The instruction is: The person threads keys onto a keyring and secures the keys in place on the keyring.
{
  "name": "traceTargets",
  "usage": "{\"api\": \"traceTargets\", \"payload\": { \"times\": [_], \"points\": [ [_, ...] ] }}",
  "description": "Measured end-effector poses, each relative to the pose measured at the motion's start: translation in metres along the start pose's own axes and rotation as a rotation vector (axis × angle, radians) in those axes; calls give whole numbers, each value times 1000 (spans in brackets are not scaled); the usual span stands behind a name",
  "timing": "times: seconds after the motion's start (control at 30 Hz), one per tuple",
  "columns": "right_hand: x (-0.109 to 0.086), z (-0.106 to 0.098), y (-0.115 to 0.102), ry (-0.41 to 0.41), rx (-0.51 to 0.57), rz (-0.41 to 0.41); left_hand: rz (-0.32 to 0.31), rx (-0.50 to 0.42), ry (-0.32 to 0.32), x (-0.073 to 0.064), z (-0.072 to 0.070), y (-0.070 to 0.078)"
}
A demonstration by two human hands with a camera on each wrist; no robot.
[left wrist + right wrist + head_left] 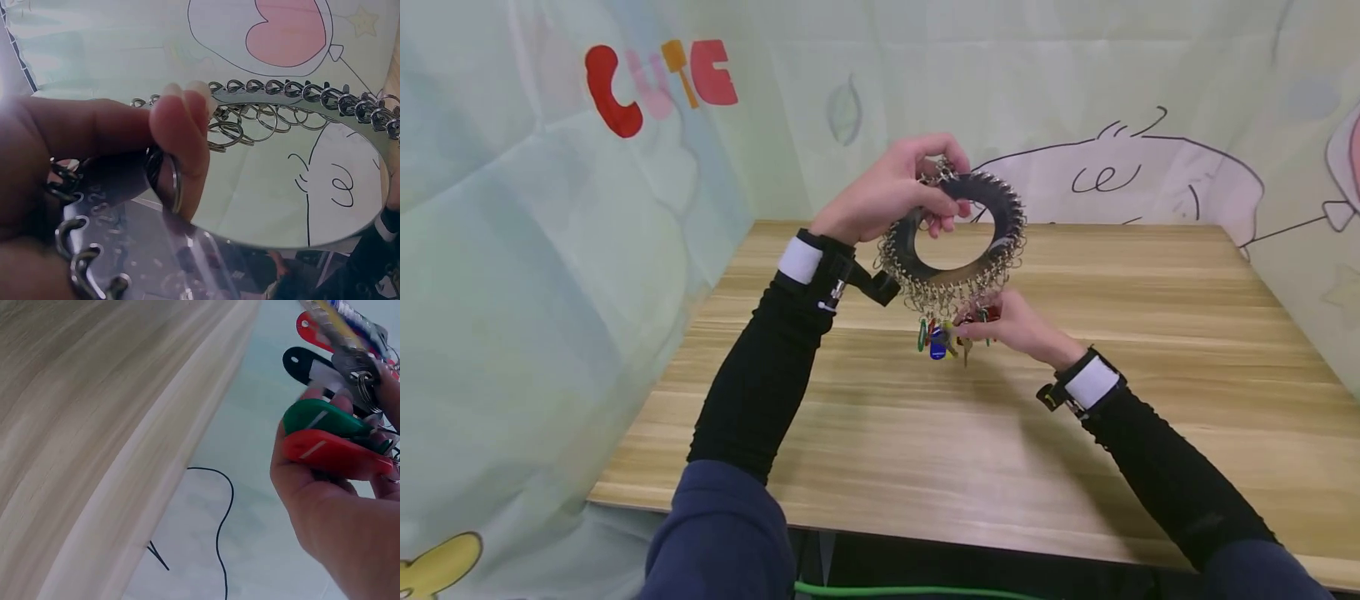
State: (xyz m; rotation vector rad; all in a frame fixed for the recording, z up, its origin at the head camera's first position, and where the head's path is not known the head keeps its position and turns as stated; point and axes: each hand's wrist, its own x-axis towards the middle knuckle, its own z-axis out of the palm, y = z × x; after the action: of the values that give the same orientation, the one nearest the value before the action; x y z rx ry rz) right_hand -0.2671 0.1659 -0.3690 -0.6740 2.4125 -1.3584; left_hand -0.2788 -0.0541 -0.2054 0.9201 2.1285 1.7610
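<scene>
My left hand (891, 187) grips a large, shiny flat metal key ring (1002, 212) at its upper left, thumb in front, holding it up above the table. Small wire loops line its whole edge. In the left wrist view the curled fingers (181, 134) reach through its central hole. Key tags hang from its bottom, among them a blue tag (937, 343) and a green one (922, 335). My right hand (1026, 329) holds some of them. In the right wrist view a red tag (334, 453) and a green tag lie in its fingers, beside a black tag (299, 365) and a blurred key (340, 331).
Below the hands spreads a wood-grain table (865, 450). A pale printed cloth (647, 217) with cartoon drawings rises behind and at both sides. Under the front edge runs a green cable (910, 591).
</scene>
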Motion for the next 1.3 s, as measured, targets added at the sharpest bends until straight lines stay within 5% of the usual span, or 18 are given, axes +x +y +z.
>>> {"api": "traceTargets", "payload": {
  "times": [0.6,0.9,1.3],
  "points": [
    [6,-1,-1,76,-7,-33,25,4,-18,5,4,11],
    [2,-3,2,-60,59,-27,14,1,-17,5,6,9],
    [6,10,7,-24,31,-8,19,-8,-4,4,8,4]
  ]
}}
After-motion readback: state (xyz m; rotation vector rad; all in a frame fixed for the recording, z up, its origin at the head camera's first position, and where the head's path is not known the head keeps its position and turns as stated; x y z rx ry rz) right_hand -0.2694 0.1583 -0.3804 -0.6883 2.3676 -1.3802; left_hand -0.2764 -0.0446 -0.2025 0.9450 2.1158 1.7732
